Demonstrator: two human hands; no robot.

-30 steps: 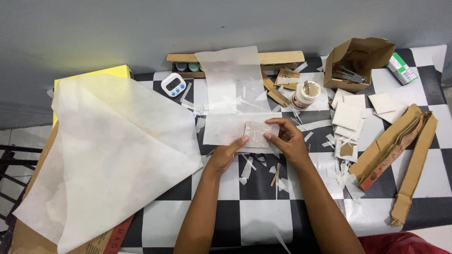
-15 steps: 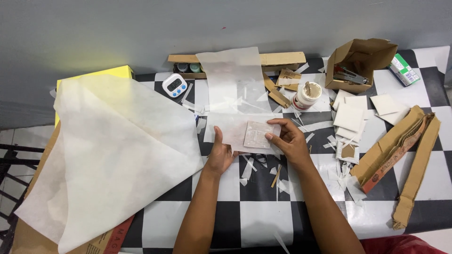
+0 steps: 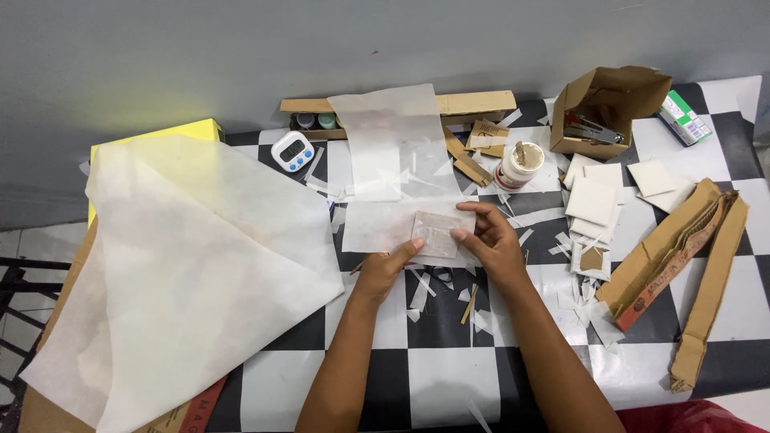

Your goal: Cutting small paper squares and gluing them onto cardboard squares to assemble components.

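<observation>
the left hand [image 3: 383, 269] lies palm-down on the black-and-white chequered table [image 3: 449, 377], its thumb stretched up to pin the lower left corner of a small square card wrapped in thin translucent white paper [image 3: 437, 234]. the right hand [image 3: 485, 240] is curled over the card's right edge, fingertips pinching the paper fold against it. the card sits between the two hands, on a loose sheet of the same translucent paper [image 3: 377, 224] that spreads away to the left of the left thumb.

to do this fold well, it seems wise to keep the left thumb firm so the card cannot slide, and draw the paper snug with the right fingers before creasing, since such thin tissue wrinkles and tears easily.

just beyond the right hand stands a small white glue pot with a stick in it [image 3: 517, 164], and right of it a stack of finished white squares [image 3: 592, 200]. a large white sheet [image 3: 184, 273] lies well left of the left hand, and a small white digital timer [image 3: 292, 151] sits above it.
</observation>
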